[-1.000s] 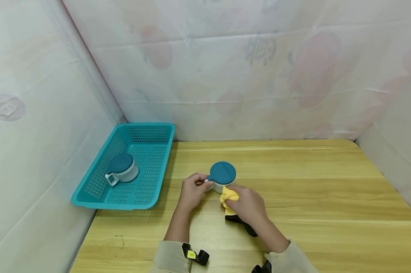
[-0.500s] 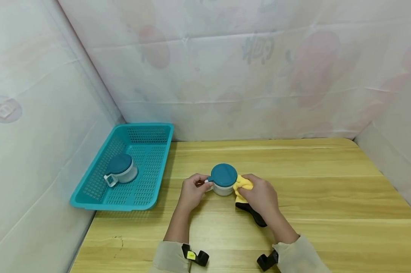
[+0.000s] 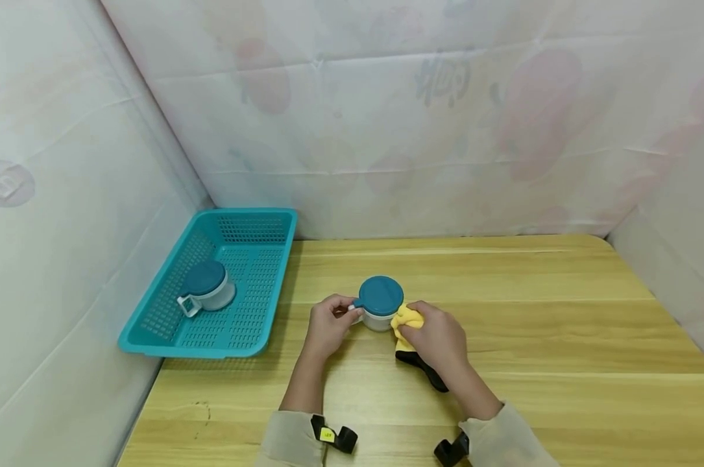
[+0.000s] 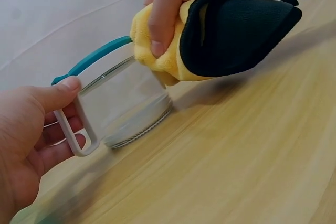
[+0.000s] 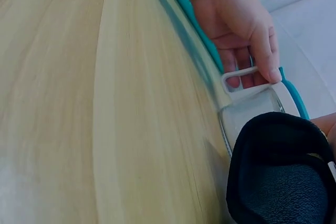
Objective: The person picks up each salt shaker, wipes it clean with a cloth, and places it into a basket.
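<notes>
A clear glass jar (image 4: 126,103) with a blue lid (image 3: 381,295) and a white handle (image 4: 79,140) stands upright on the wooden table. My left hand (image 3: 328,326) pinches that handle from the left, thumb at the top by the lid's tab. On the other side my right hand (image 3: 439,334) grips a bunched yellow cloth (image 3: 407,318) and presses it to the jar's right wall. The cloth's black part (image 4: 241,35) hangs below the fingers, and in the right wrist view it hides much of the jar (image 5: 252,111).
At the left of the table sits a turquoise plastic basket (image 3: 264,318) with perforated sides. Inside lies a second jar (image 3: 214,298) with a blue lid and white handle. A printed cloth curtain (image 3: 357,130) rises behind the table (image 3: 533,311).
My right hand with the cloth went from the jar's front round to its right side, then slightly back left. The jar shifted a little; my left hand kept its hold on the handle.
</notes>
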### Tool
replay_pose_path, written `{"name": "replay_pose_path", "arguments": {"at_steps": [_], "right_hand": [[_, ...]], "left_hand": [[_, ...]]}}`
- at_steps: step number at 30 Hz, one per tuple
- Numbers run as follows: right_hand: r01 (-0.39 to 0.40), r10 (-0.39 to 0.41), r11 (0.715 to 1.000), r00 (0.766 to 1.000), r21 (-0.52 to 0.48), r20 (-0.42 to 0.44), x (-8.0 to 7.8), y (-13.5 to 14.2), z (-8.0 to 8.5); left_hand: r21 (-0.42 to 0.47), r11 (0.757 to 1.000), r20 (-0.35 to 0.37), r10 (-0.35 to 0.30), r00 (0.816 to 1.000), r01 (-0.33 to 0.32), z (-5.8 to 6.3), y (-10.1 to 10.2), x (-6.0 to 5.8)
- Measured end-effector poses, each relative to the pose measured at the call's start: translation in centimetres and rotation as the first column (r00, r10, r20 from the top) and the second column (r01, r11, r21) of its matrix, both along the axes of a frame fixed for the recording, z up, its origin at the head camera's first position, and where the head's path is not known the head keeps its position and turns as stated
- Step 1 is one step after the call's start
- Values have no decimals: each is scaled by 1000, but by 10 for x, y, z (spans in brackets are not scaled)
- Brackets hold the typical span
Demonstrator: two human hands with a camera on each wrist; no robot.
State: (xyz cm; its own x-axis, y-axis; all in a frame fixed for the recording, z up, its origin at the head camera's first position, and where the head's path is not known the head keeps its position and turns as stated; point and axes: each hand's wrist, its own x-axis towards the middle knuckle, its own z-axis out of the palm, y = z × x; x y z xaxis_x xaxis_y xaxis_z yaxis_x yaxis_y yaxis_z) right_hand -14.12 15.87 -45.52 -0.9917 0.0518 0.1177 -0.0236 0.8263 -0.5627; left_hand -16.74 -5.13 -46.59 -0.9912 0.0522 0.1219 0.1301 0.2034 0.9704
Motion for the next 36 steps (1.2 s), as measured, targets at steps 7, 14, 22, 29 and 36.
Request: {"name": "replay_pose_path", "arguments": {"at_steps": [7, 14, 22, 29, 36], "right_hand": [[18, -18, 1000, 1000, 9, 3, -3, -7, 1], [0, 0, 1000, 1000, 4, -13, -4, -14, 2], [-9, 10, 999, 1000, -35, 11, -3, -25, 3], [-32, 38, 993, 998, -117, 43, -6, -40, 0], [-35, 53, 983, 994, -180, 96, -8, -45, 0]], "left_hand": [[36, 997, -1, 74, 997, -73, -22, 5, -9], [64, 991, -31, 124, 992, -122, -28, 10, -10], [26, 978, -69, 209, 976, -208, -29, 18, -8], [8, 971, -110, 238, 965, -239, -28, 21, -7], [-7, 973, -113, 229, 967, -231, -28, 20, -7]]}}
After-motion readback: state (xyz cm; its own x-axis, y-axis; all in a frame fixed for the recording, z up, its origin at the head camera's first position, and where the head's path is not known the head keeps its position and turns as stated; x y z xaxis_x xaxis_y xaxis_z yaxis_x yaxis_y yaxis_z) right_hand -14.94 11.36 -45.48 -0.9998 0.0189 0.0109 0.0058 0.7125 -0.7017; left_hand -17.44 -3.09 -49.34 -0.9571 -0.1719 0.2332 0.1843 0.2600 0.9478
